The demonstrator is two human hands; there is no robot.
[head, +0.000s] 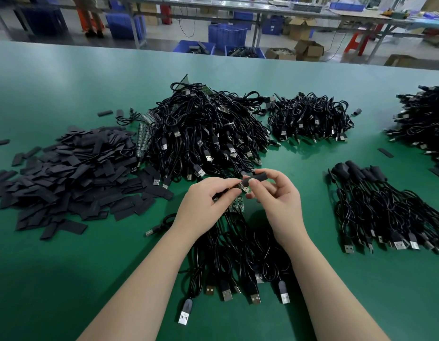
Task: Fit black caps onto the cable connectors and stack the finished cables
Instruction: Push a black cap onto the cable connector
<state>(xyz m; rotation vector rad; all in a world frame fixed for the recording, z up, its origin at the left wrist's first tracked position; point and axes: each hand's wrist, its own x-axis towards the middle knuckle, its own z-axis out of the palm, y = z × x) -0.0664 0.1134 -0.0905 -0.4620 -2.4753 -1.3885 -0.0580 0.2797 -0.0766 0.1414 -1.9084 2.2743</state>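
Note:
My right hand [277, 193] pinches a black cap [259, 177] between thumb and fingers. My left hand [208, 198] pinches the small green board connector [241, 186] at a cable's end. The cap's open end meets the connector tip. Under my hands lies a bundle of black USB cables [238, 254] with plugs toward me. To the left lies a heap of flat black caps [73, 178]. At the right, a fanned stack of capped cables [385, 212] rests on the table.
A big pile of uncapped cables [203, 134] sits behind my hands, a smaller pile [311, 119] to its right, another heap [425, 124] at the far right edge. Green table [66, 279]. Blue crates and cartons stand on the floor beyond.

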